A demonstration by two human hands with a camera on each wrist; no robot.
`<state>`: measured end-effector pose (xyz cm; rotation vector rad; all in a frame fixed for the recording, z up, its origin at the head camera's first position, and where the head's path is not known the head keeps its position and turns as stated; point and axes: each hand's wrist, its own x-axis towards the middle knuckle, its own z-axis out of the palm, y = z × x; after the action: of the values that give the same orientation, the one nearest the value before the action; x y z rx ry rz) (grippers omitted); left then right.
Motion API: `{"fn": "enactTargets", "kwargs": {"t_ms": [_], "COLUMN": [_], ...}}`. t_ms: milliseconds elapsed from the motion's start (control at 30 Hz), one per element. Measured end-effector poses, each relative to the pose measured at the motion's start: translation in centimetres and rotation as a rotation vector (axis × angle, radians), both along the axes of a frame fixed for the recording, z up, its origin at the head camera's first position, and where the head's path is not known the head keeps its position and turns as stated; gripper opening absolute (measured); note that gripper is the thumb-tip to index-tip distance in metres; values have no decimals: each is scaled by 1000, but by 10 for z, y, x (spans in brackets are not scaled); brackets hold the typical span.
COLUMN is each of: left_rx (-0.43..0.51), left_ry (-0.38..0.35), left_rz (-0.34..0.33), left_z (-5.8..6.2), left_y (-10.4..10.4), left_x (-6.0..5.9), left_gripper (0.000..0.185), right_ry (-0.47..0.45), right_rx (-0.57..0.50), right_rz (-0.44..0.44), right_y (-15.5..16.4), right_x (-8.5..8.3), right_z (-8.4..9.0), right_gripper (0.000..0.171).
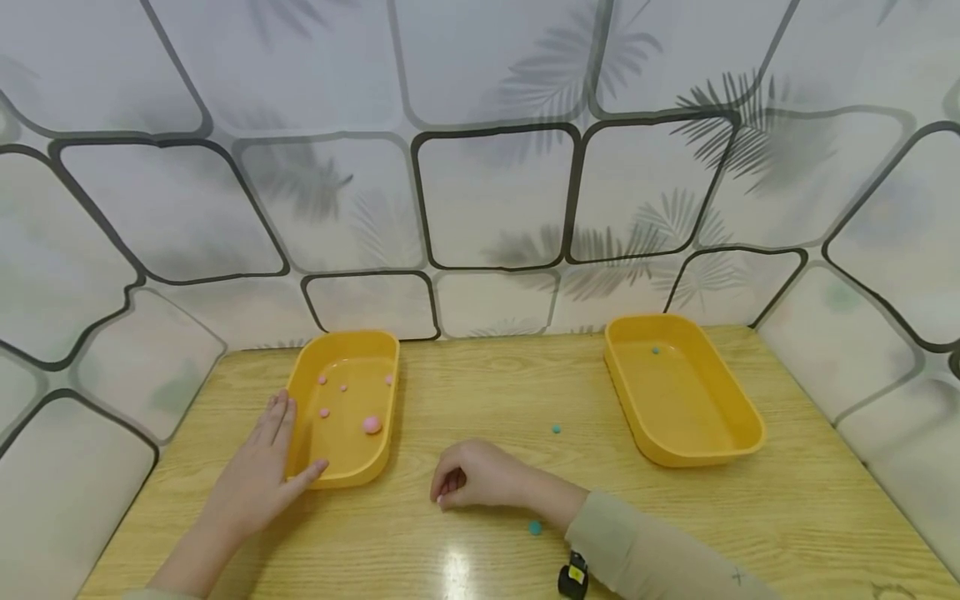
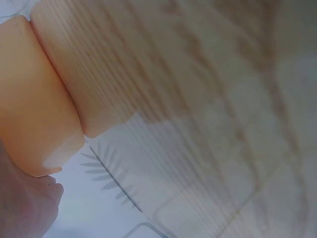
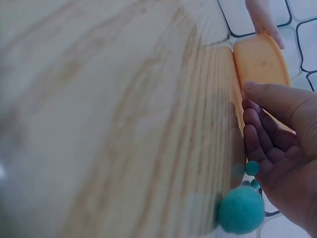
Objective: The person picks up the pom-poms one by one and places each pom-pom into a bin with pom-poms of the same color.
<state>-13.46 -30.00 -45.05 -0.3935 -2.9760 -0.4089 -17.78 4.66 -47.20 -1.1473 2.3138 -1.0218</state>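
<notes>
A light wooden tabletop is seen to carry two yellow oblong plastic trays. The left tray is steadied by the left hand, fingers straight along its outer wall, thumb at the near rim. The right hand rests loosely curled, holding nothing visible. A small teal felt ball lies just behind its wrist, nearer this hand; another lies beyond it, to the right.

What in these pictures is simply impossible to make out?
- Whether the right hand holds anything: in the head view its curled fingers hide the palm, and the right wrist view shows nothing between them.
- The black item by the sleeve: cut by the bottom edge, head view.
- The left tray contents: left wrist view shows only its blurred outer wall.
- The speck in the right tray: too small to identify.
</notes>
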Motion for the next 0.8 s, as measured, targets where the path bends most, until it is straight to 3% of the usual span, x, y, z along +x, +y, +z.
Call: {"fn": "enactTargets", "kwargs": {"t_ms": [233, 533, 800], "left_rx": [-9, -9, 0], "left_ry": [-12, -7, -19], "left_rz": [6, 3, 5], "left_z": [1, 0, 1], "left_y": [0, 0, 0], "left_x": [-1, -1, 0], "left_gripper": [105, 105, 105], "right_ry": [-25, 38, 4], "right_rx": [-51, -85, -115], "right_rz": [-32, -82, -111], "right_y": [3, 0, -9], "right_x": [-4, -12, -23], "right_z": [3, 20, 30], "right_gripper": [5, 5, 7]}}
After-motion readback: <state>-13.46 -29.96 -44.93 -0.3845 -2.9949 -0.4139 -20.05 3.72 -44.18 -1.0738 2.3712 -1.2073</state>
